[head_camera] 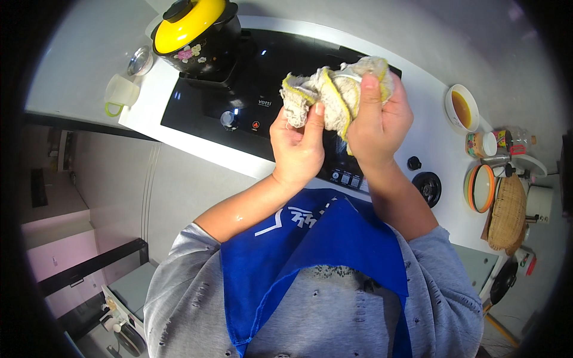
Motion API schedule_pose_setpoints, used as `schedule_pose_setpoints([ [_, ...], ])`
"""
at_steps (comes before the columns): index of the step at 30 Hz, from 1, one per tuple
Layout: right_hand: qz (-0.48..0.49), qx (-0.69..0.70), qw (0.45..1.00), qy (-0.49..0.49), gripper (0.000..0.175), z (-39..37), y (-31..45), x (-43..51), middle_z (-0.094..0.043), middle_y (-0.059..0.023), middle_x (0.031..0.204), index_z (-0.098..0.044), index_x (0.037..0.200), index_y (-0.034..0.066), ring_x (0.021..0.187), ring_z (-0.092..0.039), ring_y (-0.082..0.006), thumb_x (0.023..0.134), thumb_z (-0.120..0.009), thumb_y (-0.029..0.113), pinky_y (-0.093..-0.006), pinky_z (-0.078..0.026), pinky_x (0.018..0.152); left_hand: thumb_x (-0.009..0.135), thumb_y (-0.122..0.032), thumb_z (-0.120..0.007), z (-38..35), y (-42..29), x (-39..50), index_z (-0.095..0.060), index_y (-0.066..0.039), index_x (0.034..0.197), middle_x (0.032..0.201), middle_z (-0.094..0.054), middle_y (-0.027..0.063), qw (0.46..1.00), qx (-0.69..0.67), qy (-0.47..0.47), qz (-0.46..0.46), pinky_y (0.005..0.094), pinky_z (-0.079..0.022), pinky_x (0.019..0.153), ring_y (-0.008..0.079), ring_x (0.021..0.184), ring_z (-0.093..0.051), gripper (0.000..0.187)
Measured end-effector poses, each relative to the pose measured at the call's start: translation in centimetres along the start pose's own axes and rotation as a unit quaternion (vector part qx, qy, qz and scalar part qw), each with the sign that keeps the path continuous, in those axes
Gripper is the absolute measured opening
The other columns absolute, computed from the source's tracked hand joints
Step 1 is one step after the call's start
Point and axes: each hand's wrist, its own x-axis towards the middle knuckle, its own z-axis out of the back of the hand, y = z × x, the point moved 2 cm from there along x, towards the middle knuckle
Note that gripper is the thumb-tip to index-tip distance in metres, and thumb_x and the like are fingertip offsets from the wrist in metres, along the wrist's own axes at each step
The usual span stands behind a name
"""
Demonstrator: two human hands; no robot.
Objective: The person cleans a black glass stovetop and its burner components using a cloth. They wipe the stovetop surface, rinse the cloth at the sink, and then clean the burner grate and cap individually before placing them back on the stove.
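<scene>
Both my hands hold a bunched, off-white cleaning cloth [338,96] with yellow edging, raised above the black glass gas cooktop [250,94]. My left hand [297,143] pinches the cloth's left end between thumb and fingers. On the other end, my right hand [380,118] has its thumb pressed on top and its fingers wrapped behind. A control knob [228,120] sits on the cooktop to the left of my left hand. Two black round parts, probably burner pieces, lie on the white counter right of my right forearm: a small cap [414,163] and a larger ring [426,189].
A black floral pot [201,49] with a yellow lid stands at the cooktop's left. Beside it are a metal bowl [140,61] and a cup [121,91]. To the right stand a bowl of amber liquid [462,108], a jar [481,144], stacked plates [482,188] and a wicker basket [506,212].
</scene>
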Motion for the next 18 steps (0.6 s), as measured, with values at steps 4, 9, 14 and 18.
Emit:
schedule_pose_setpoints([
  [4,0.051,0.06,0.997,-0.005,0.021,-0.2,0.0,0.6,-0.064,-0.009,0.096,-0.056,0.108,-0.0031,0.082,-0.061,-0.0129,0.1,-0.049,0.015,-0.0256,-0.051,0.074,0.098,-0.007,-0.051,-2.1,-0.2,-0.4,-0.051,0.0,0.126,0.12,-0.06,0.0104,0.994,-0.076,0.011,0.079,0.0315,-0.048,0.093,0.0185,0.109,-0.059,0.029],
  [9,-0.01,0.12,0.993,0.013,0.023,-0.7,-0.3,0.8,-0.064,-0.0072,0.093,-0.057,0.107,-0.0028,0.081,-0.059,-0.0125,0.1,-0.048,0.017,-0.0258,-0.048,0.073,0.099,-0.01,-0.051,-2.5,-0.9,0.5,-0.05,-0.001,0.127,0.122,-0.06,0.0109,0.984,-0.073,-0.011,0.159,0.0353,-0.047,0.096,0.0211,0.111,-0.059,0.03],
  [14,-0.049,0.017,0.983,0.177,0.02,0.1,0.0,0.9,-0.067,-0.0111,0.086,-0.062,0.105,-0.0013,0.074,-0.062,-0.0144,0.092,-0.059,0.014,-0.0264,-0.048,0.067,0.097,-0.013,-0.056,-0.4,-1.4,2.0,-0.062,0.0,0.109,0.096,-0.066,0.0045,0.99,-0.047,-0.079,0.109,0.0237,-0.048,0.07,0.008,0.081,-0.059,0.018],
  [18,-0.092,-0.058,0.98,0.169,0.019,1.3,-0.7,1.6,-0.068,-0.0094,0.073,-0.066,0.098,-0.0008,0.061,-0.061,-0.013,0.089,-0.065,0.016,-0.027,-0.047,0.061,0.095,-0.007,-0.06,-0.3,-1.7,1.6,-0.061,0.003,0.11,0.098,-0.067,0.0061,0.996,-0.018,-0.063,0.055,0.0232,-0.049,0.075,0.0084,0.085,-0.061,0.018],
])
